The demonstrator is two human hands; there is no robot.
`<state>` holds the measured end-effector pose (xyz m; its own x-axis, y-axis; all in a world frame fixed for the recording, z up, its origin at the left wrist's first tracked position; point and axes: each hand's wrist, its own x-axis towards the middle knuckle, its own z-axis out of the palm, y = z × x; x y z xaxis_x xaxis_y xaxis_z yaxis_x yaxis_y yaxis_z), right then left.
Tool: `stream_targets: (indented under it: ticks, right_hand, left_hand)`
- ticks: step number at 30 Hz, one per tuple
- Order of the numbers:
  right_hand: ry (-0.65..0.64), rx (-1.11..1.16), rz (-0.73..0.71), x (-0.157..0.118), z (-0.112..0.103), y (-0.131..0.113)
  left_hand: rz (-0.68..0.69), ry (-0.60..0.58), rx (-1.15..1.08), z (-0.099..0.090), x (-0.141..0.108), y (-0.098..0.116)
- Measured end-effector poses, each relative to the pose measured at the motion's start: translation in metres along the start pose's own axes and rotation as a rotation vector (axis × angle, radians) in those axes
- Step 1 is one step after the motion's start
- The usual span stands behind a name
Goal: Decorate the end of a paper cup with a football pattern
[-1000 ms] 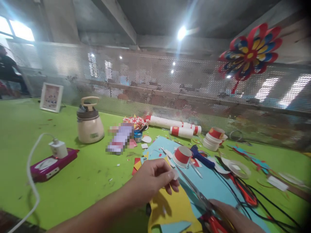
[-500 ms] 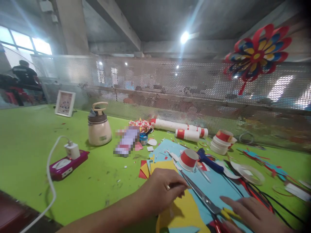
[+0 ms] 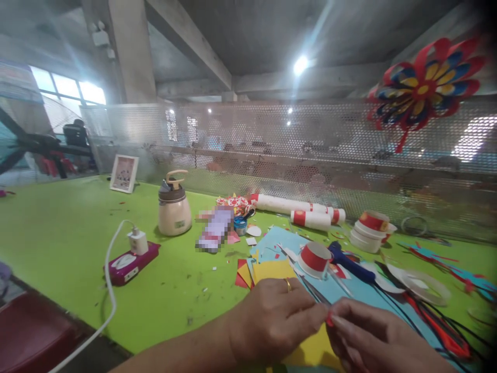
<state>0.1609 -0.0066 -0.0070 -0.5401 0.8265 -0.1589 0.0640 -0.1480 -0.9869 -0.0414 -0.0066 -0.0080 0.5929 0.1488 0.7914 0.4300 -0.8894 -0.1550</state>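
The left hand (image 3: 277, 318) and right hand (image 3: 373, 331) meet at the fingertips around a red scrap (image 3: 330, 318), above yellow paper (image 3: 315, 352). Beyond them, a red-banded cup (image 3: 314, 260) sits on blue paper (image 3: 282, 237), just beside a blue tool (image 3: 353, 265).

Red bit (image 3: 330, 318) at the fingers (image 3: 347, 330) too small for naming, scissors (image 3: 316, 291) mostly hidden behind them

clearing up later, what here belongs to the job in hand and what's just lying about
Likely in use: small red bit at the left hand and right hand, scissors, yellow paper, blue paper

Likely lying about: bottle, picture frame, power strip
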Motion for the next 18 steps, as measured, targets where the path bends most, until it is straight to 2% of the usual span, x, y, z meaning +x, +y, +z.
stream_targets:
  ticks: [3, 5, 8, 12, 14, 18]
  right_hand:
    - [-0.042, 0.181, 0.041, -0.002, 0.003, 0.0]
    - [-0.015, 0.162, 0.017, -0.003, 0.004, -0.003]
    - [0.075, -0.083, -0.109, 0.0, 0.005, -0.012]
    - [0.116, -0.338, -0.183, 0.011, 0.005, -0.022]
    - [0.15, -0.42, -0.223, 0.017, 0.005, -0.023]
    - [0.193, -0.471, -0.234, 0.024, 0.007, -0.022]
  left_hand:
    - [-0.035, -0.006, -0.074, 0.001, -0.001, 0.002]
    - [-0.145, 0.032, -0.222, 0.003, 0.0, 0.004]
    - [-0.433, 0.068, -0.53, 0.004, 0.003, 0.004]
    - [-0.863, -0.026, -0.793, 0.005, 0.007, -0.001]
    - [-0.948, -0.048, -0.829, 0.006, 0.007, -0.006]
    - [-1.01, -0.074, -0.851, 0.009, 0.005, -0.013]
